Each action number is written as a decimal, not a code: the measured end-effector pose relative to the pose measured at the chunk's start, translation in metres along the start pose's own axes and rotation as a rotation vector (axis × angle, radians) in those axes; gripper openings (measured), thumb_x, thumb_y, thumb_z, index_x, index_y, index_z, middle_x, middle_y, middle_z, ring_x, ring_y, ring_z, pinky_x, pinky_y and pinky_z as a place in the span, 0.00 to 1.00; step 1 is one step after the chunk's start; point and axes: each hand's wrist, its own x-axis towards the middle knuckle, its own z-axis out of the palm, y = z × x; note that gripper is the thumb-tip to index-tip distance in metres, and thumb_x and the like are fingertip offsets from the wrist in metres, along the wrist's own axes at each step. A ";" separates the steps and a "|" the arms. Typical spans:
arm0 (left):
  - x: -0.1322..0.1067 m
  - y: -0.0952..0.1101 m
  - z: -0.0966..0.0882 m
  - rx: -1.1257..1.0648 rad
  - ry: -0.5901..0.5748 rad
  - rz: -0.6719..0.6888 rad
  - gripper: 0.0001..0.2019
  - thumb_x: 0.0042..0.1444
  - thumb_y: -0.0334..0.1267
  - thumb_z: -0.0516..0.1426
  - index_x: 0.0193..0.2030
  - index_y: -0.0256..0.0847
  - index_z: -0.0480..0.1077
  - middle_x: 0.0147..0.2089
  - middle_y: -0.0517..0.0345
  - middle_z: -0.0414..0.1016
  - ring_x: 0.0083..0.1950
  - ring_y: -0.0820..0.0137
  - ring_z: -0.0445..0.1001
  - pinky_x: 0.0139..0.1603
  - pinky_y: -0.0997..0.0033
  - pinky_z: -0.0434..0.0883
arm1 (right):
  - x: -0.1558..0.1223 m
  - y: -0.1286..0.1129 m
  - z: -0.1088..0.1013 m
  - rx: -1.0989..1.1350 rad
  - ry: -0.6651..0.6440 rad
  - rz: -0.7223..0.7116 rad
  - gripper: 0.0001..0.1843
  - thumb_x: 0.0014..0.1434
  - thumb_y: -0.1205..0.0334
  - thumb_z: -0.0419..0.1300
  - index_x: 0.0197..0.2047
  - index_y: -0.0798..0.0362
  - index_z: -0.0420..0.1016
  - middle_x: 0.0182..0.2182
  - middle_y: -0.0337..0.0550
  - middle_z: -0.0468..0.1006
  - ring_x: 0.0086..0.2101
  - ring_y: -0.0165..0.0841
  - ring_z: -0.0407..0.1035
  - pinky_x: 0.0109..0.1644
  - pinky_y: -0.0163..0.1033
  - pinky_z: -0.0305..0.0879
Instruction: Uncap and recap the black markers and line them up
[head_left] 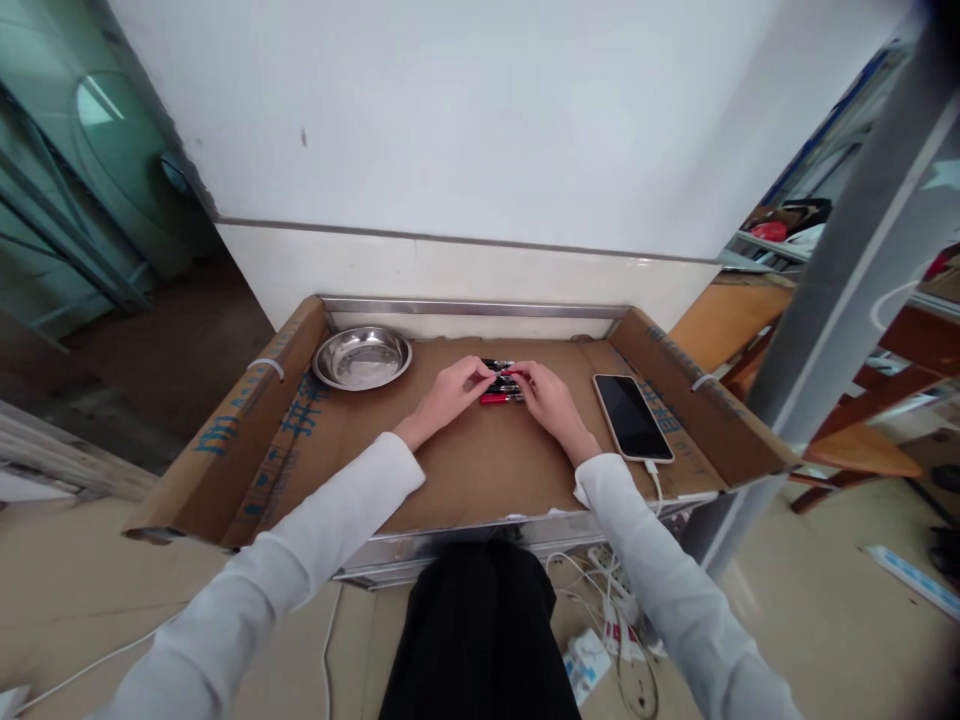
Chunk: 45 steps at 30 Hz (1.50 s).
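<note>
Several slim pen-like pieces, black, red and silvery, lie side by side on the brown cardboard. A red one is nearest to me. Over this row, my left hand has its thumb and forefinger pinched together at the left end of a slim red pen-like piece. From the other side, my right hand pinches the red end of that same piece. The fingers cover much of it, so its exact kind is hard to make out.
A round steel dish stands at the back left. On the right lies a phone with a white cable plugged in. Folded cardboard walls edge the work surface at both sides. A metal post rises at the right.
</note>
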 end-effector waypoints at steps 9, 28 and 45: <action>-0.003 -0.003 0.004 -0.018 -0.132 0.001 0.10 0.61 0.44 0.51 0.37 0.41 0.67 0.38 0.58 0.73 0.38 0.72 0.72 0.42 0.70 0.69 | 0.000 -0.010 -0.003 0.056 -0.089 -0.126 0.14 0.66 0.58 0.46 0.49 0.46 0.70 0.45 0.44 0.76 0.45 0.34 0.70 0.51 0.41 0.64; -0.001 0.001 0.004 0.290 -0.363 0.222 0.08 0.59 0.42 0.53 0.36 0.41 0.69 0.41 0.55 0.72 0.43 0.66 0.69 0.48 0.65 0.64 | -0.002 0.014 -0.005 -0.062 0.051 0.079 0.13 0.65 0.56 0.46 0.45 0.49 0.69 0.40 0.45 0.77 0.39 0.37 0.70 0.44 0.41 0.64; 0.000 0.010 -0.004 0.192 -0.028 0.073 0.11 0.64 0.40 0.48 0.49 0.42 0.65 0.47 0.56 0.70 0.47 0.71 0.71 0.49 0.70 0.68 | -0.001 0.004 -0.005 -0.058 0.087 0.090 0.14 0.66 0.56 0.45 0.46 0.50 0.68 0.41 0.48 0.76 0.40 0.37 0.70 0.46 0.42 0.64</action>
